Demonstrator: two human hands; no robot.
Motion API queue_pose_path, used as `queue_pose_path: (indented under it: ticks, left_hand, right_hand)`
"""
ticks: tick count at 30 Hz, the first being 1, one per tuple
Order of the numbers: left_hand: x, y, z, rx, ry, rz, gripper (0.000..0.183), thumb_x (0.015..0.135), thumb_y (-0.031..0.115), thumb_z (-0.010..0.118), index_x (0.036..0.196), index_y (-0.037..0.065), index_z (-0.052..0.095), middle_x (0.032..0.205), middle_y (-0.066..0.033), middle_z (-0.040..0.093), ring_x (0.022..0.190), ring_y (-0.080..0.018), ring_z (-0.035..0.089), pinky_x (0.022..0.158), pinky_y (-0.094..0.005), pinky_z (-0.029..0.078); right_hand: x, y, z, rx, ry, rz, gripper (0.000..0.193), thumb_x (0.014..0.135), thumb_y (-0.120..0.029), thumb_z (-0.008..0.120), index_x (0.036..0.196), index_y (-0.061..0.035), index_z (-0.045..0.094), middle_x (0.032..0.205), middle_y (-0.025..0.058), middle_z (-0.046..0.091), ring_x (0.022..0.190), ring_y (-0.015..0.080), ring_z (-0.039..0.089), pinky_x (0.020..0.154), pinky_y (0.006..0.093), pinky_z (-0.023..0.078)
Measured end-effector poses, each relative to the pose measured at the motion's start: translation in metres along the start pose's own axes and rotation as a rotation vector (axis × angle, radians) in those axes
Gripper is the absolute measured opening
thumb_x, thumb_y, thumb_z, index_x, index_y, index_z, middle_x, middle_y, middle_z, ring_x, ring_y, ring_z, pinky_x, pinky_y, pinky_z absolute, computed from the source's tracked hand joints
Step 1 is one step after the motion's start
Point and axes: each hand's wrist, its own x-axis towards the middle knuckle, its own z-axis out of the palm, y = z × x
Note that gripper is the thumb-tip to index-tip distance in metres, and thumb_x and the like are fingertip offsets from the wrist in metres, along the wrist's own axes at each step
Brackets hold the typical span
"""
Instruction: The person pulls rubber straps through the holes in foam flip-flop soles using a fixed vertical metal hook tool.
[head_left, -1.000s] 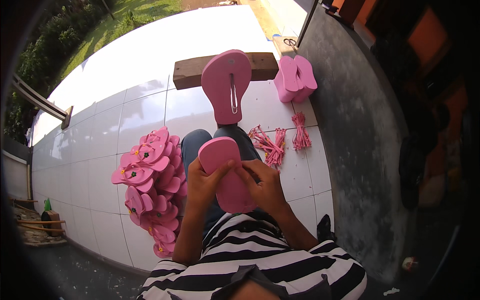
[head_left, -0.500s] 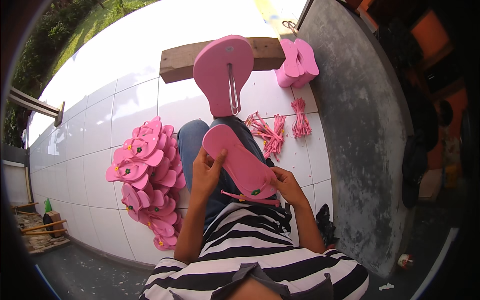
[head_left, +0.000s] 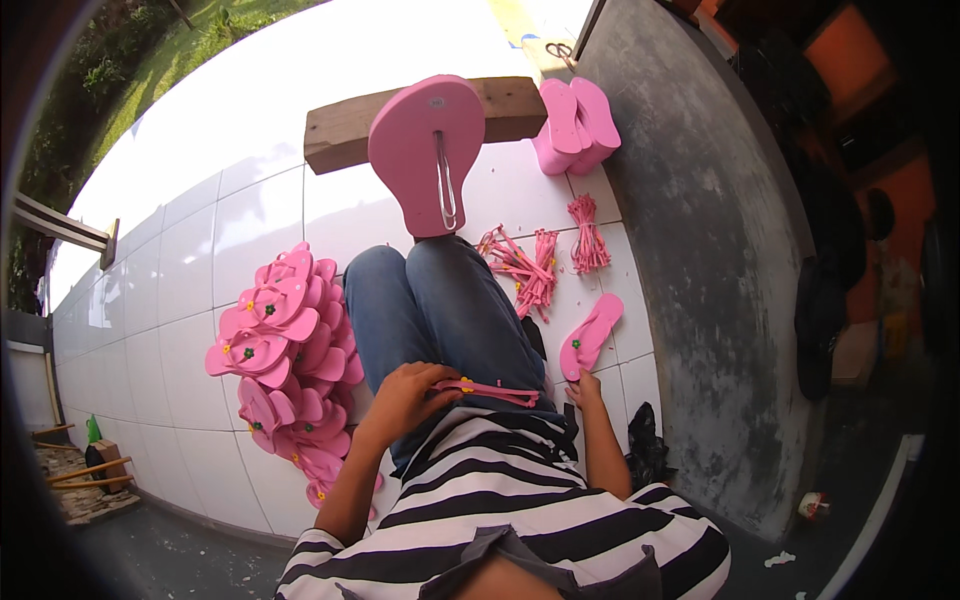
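Observation:
In my lap, my left hand [head_left: 412,398] pinches one end of a loose pink flip-flop strap [head_left: 500,393] with a yellow flower. Low to the right, my right hand [head_left: 583,388] grips the heel or toe end of a pink flip-flop [head_left: 592,335], whose strap bears a green flower; which end it is I cannot tell. Past my knees stands a pink sole [head_left: 420,130], leaning on a wooden beam [head_left: 335,135]. A thin metal loop [head_left: 445,185] lies along its face. Left of my legs is a heap of strapped pink flip-flops [head_left: 300,345].
Loose pink straps [head_left: 530,270] and a tied bundle of straps [head_left: 588,235] lie right of my knees. Stacks of pink soles [head_left: 580,125] stand by the grey wall [head_left: 690,250], scissors [head_left: 560,52] beyond. A black plastic bag [head_left: 648,445] sits on the white tiles near my right arm.
The flip-flop has left my lap and is now low at the right in my right hand. My left hand has come down onto the loose strap, having let go of the flip-flop.

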Motion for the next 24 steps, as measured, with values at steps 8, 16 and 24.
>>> queue_pose_path:
  ticks: [8, 16, 24]
  left_hand:
    - [0.023, 0.002, -0.04, -0.616, 0.434, -0.135, 0.021, 0.085, 0.009, 0.077, 0.1, -0.001, 0.066, 0.077, -0.0069, 0.071, 0.065, -0.0079, 0.065, 0.058, -0.0211, 0.051]
    - [0.063, 0.017, -0.044, -0.883, 0.479, -0.295, 0.02, 0.092, 0.016, 0.072, 0.098, -0.002, 0.065, 0.078, -0.0102, 0.07, 0.066, -0.0116, 0.067, 0.053, -0.0218, 0.052]
    - [0.072, 0.021, -0.046, -0.614, 0.585, 0.158, 0.019, 0.092, 0.013, 0.071, 0.102, -0.002, 0.068, 0.09, -0.0075, 0.07, 0.079, -0.0108, 0.066, 0.056, -0.0216, 0.051]
  right_hand:
    - [-0.137, -0.071, 0.1, -0.367, -0.041, -0.9, 0.032, 0.097, -0.02, 0.059, 0.121, 0.0012, 0.058, 0.122, 0.0134, 0.061, 0.104, 0.0225, 0.06, 0.092, 0.0338, 0.047]
    - [-0.37, -0.182, 0.187, -0.669, -0.641, -1.81, 0.035, 0.09, -0.017, 0.07, 0.123, -0.0074, 0.062, 0.109, 0.009, 0.064, 0.098, 0.0235, 0.062, 0.087, 0.0369, 0.047]
    - [-0.367, -0.169, 0.202, -0.489, -1.01, -0.958, 0.028, 0.097, -0.016, 0.063, 0.124, -0.0098, 0.064, 0.098, 0.0069, 0.065, 0.083, 0.0118, 0.061, 0.065, 0.029, 0.049]
